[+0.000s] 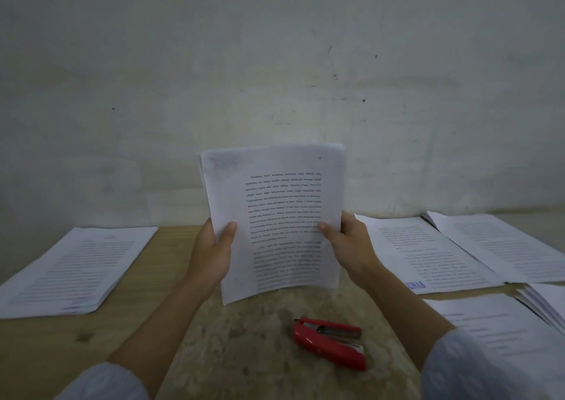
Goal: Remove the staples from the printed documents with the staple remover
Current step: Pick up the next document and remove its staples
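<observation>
Documents (pixel 275 216) are gripped upright by left hand (pixel 214 253) and right hand (pixel 351 246); the staple, probably top-left, should be located before the red staple remover (pixel 330 343) is taken.

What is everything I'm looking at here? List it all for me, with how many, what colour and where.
held document: one, white with black print, upright in both hands, centre
stapler-like red tool: one, red and metal, on the table below the held document
paper stack: one, white, flat at the left
paper stacks: several, white, overlapping at the right; exact count unclear
table: one, light wood
wall: grey-white, behind
left hand: grips the document's left edge
right hand: grips its right edge
</observation>
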The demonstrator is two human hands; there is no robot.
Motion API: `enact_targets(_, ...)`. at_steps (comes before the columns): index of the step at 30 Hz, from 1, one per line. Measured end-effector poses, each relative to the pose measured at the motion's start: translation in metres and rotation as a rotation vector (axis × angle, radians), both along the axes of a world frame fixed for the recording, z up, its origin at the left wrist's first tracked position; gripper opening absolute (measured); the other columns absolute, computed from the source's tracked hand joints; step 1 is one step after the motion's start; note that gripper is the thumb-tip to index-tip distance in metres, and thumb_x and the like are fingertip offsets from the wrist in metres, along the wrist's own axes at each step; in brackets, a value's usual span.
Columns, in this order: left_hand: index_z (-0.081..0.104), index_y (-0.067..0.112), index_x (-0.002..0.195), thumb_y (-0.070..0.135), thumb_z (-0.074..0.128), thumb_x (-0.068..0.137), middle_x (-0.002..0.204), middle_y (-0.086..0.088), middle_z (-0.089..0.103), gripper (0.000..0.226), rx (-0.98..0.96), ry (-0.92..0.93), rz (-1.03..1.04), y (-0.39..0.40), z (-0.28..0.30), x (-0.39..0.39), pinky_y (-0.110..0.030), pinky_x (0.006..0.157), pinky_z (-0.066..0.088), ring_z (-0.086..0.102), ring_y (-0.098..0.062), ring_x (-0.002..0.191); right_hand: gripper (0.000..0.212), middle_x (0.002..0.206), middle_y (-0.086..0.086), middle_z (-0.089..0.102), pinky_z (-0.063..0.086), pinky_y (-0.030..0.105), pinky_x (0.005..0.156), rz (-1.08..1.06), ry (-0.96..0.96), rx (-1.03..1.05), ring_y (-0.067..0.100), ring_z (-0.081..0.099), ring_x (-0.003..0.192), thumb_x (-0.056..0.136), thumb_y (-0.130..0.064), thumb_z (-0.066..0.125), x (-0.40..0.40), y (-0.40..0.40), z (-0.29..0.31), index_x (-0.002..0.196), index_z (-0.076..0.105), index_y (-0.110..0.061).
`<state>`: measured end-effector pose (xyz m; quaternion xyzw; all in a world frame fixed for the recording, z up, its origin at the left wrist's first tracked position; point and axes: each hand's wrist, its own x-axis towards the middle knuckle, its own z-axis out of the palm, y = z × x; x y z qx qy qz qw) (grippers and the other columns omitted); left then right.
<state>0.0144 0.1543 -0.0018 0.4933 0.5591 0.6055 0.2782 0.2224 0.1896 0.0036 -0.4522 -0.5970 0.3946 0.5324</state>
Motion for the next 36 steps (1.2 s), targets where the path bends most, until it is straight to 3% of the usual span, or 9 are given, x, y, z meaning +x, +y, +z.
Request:
enact_targets(3,0.051,0.015,0.125,0.022,0.043,0.097,0.11,0.002,0.061,0.029,-0.008,0.014,-0.035,-0.005,-0.001,0.001,-0.025,0.074,0.046,0.059,-0.018,0.099,0.018,0.098,-0.014,0.061,0.049,0.038,0.087,0.012,-0.008,-0.014,0.016,0.058,0.097,0.094,-0.014,0.051,0.001,-0.003,-0.002,0.105,0.058,-0.026)
enact_targets(8,0.048,0.014,0.13,0.02,0.042,0.098,0.115,0.001,0.058,0.033,0.003,0.087,-0.04,-0.009,0.005,-0.001,-0.026,0.076,0.044,0.055,-0.018,0.102,0.018,0.096,-0.015,0.06,0.045,0.034,0.085,0.032,-0.086,-0.036,0.015,0.056,0.095,0.095,-0.014,0.048,0.001,-0.006,0.001,0.105,0.06,-0.024)
enact_targets(11,0.046,0.016,0.132,0.019,0.044,0.097,0.117,0.002,0.056,0.035,-0.003,0.088,-0.05,-0.011,0.013,-0.008,-0.029,0.08,0.043,0.054,-0.017,0.102,0.023,0.106,-0.007,0.064,0.047,0.035,0.089,0.069,-0.133,-0.041,0.018,0.06,0.1,0.095,-0.015,0.05,0.006,-0.007,0.011,0.115,0.061,-0.016)
enact_targets(14,0.049,0.017,0.13,0.018,0.048,0.095,0.12,0.002,0.058,0.034,-0.082,0.079,-0.123,-0.017,0.021,-0.02,-0.031,0.083,0.047,0.057,-0.019,0.105,0.022,0.11,0.004,0.068,0.05,0.043,0.092,0.159,-0.059,-0.085,0.024,0.065,0.1,0.092,-0.01,0.054,0.014,-0.011,0.016,0.112,0.063,-0.01)
enact_targets(17,0.055,0.016,0.121,0.017,0.052,0.094,0.113,0.0,0.063,0.028,-0.114,0.023,-0.176,-0.026,0.027,-0.027,-0.027,0.077,0.05,0.061,-0.016,0.097,0.018,0.105,0.006,0.071,0.052,0.045,0.089,0.24,0.024,-0.112,0.027,0.068,0.096,0.09,-0.006,0.055,0.019,-0.02,0.014,0.101,0.067,-0.012)
enact_targets(22,0.056,0.017,0.107,0.019,0.049,0.095,0.097,0.002,0.064,0.014,-0.024,-0.107,-0.033,-0.035,0.037,-0.029,-0.026,0.062,0.047,0.061,-0.013,0.081,0.015,0.095,0.005,0.074,0.058,0.039,0.078,0.354,0.019,-0.194,0.025,0.07,0.087,0.088,-0.003,0.055,0.019,-0.037,0.006,0.096,0.067,-0.008)
enact_targets(26,0.056,0.016,0.11,0.014,0.048,0.096,0.1,0.0,0.065,0.017,-0.008,-0.128,-0.029,-0.047,0.033,-0.031,-0.031,0.072,0.051,0.063,-0.019,0.088,0.019,0.099,0.006,0.073,0.055,0.045,0.083,0.353,0.027,-0.219,0.029,0.069,0.09,0.086,-0.001,0.056,0.015,-0.047,0.006,0.102,0.065,-0.006)
enact_targets(32,0.057,0.019,0.11,0.017,0.047,0.096,0.106,-0.004,0.066,0.016,-0.081,-0.149,-0.077,-0.066,0.019,-0.03,-0.04,0.084,0.051,0.063,-0.024,0.094,0.022,0.112,0.011,0.068,0.051,0.05,0.089,0.291,0.088,-0.221,0.032,0.066,0.097,0.089,-0.001,0.051,0.012,-0.057,0.003,0.104,0.063,-0.013)
enact_targets(36,0.06,0.019,0.098,0.021,0.049,0.095,0.096,-0.001,0.067,0.011,-0.111,-0.195,-0.094,-0.078,0.017,-0.032,-0.033,0.072,0.051,0.063,-0.021,0.086,0.023,0.108,0.004,0.07,0.051,0.051,0.09,0.313,0.021,-0.231,0.03,0.067,0.097,0.091,-0.004,0.051,0.012,-0.069,-0.006,0.103,0.062,-0.021)
